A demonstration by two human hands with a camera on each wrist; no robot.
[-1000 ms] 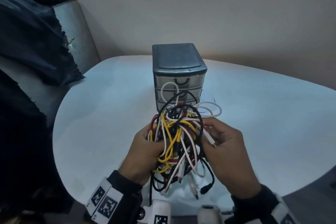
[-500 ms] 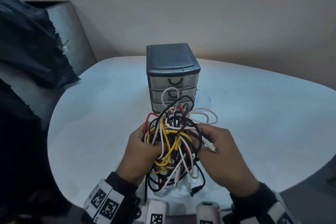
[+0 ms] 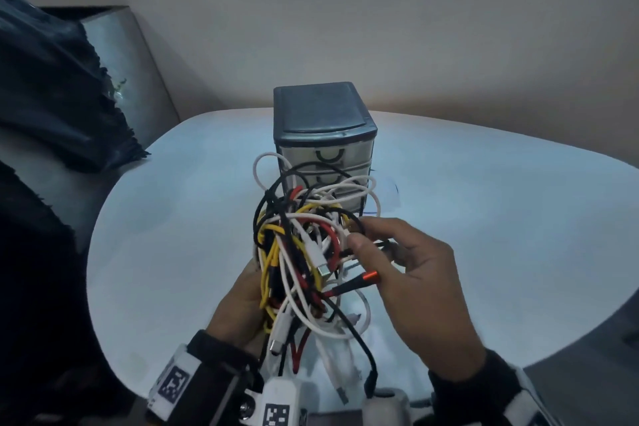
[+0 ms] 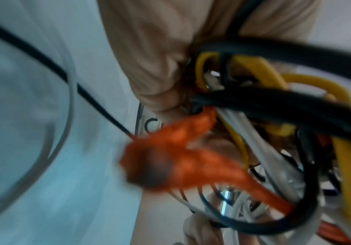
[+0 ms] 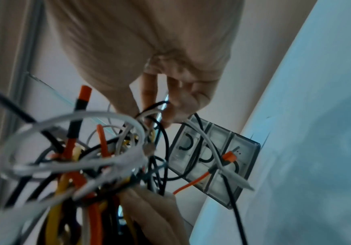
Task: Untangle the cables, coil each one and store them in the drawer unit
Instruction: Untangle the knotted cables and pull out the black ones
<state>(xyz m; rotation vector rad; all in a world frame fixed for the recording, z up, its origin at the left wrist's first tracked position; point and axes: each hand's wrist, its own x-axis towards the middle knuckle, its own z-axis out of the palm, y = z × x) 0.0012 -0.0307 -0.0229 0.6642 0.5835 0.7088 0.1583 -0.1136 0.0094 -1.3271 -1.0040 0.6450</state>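
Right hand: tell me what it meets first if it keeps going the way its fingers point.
The right hand points left into the cable tangle held by the left hand. Its fingertips already touch black and white strands, so the tangle comes first; depth beyond is unclear.

I see the small grey three-drawer plastic unit (image 3: 323, 135) standing on the round white table (image 3: 484, 235), toward its far side, drawers facing me. The tangled bundle of white, black, yellow and red cables (image 3: 304, 252) sits in front of it, held above the table between both hands. My left hand (image 3: 238, 308) is at the bundle's lower left, right hand (image 3: 415, 284) at its right. Dark fabric (image 3: 52, 79) lies left of the table. Wall behind.
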